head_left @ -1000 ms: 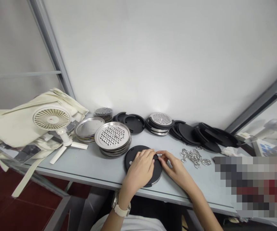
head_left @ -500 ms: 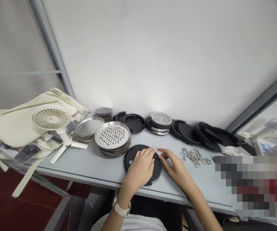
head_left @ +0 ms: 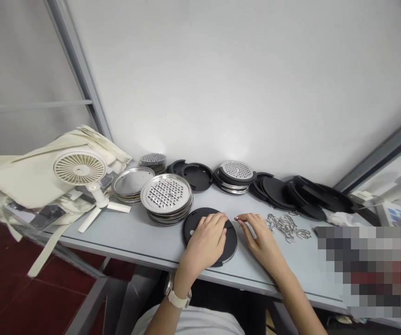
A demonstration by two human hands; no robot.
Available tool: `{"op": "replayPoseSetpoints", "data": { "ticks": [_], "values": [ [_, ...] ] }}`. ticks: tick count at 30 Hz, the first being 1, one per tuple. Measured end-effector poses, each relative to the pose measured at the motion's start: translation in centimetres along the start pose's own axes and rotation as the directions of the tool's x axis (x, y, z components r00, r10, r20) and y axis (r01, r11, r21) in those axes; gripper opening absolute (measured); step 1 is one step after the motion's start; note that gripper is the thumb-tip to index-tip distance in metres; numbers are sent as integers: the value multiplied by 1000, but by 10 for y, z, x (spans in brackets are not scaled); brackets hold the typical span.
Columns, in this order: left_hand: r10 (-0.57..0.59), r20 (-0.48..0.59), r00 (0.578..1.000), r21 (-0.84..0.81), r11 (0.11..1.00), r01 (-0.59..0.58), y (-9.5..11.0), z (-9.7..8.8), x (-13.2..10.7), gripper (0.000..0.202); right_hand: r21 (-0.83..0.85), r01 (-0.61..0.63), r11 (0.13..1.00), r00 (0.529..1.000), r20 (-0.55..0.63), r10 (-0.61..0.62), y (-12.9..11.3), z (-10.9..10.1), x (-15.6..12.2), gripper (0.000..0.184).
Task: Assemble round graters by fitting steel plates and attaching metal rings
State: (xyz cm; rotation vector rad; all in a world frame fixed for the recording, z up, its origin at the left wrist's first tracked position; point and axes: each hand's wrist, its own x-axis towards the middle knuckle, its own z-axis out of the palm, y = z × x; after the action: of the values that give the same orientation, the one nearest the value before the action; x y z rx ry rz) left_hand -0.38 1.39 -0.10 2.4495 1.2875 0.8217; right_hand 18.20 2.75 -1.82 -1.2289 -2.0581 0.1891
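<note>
My left hand [head_left: 205, 242] lies flat, fingers stretched out, on a round black disc [head_left: 193, 224] with a metal rim that rests near the table's front edge. Just right of the disc, my right hand [head_left: 260, 236] rests on the grey table [head_left: 141, 237] with its fingers loosely spread. Nothing shows in its fingers. A pile of small metal wire rings [head_left: 286, 225] lies right beside the right hand's fingertips.
Behind the disc stand stacks of perforated metal plates [head_left: 166, 195], plain metal plates [head_left: 131, 182], black plastic rings [head_left: 195, 175] and black discs [head_left: 291, 193] along the white wall. A cream desk fan [head_left: 81, 170] on a cloth bag sits at the left.
My right hand drew away from the disc's edge, where its fingertips met the left hand's, and now lies apart on the table. The view shifted slightly.
</note>
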Motion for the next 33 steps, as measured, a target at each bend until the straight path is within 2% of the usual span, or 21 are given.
{"op": "replayPoseSetpoints", "data": {
  "ticks": [5, 11, 17, 20, 25, 28, 33],
  "values": [
    [-5, 7, 1000, 3, 1000, 5, 1, -1, 0, 32, -6, -36, 999, 998, 57, 36, -3, -1, 0, 18],
    [-18, 7, 1000, -3, 1000, 18, 3, -2, 1, 35, 8, -247, 969, 969, 10, 247, -10, 9, 2, 18],
    [-24, 5, 1000, 0, 1000, 24, 3, 0, 0, 38, 92, -328, 940, 944, 57, 324, -17, 16, 5, 21],
    [-23, 5, 1000, 3, 1000, 23, 2, 0, 0, 39, 153, -350, 924, 937, 77, 342, -15, 17, 2, 22],
    [-28, 5, 1000, 7, 1000, 28, 2, 0, 0, 39, 184, -362, 914, 931, 26, 364, -18, 15, 0, 26],
    [-30, 4, 1000, -1, 1000, 30, 3, 0, 0, 39, 185, -338, 923, 939, 6, 343, -20, 14, 1, 27],
    [-33, 3, 999, -5, 999, 33, 3, -1, 0, 39, 155, -297, 942, 955, 43, 294, -17, 15, 0, 25]
  ]
}}
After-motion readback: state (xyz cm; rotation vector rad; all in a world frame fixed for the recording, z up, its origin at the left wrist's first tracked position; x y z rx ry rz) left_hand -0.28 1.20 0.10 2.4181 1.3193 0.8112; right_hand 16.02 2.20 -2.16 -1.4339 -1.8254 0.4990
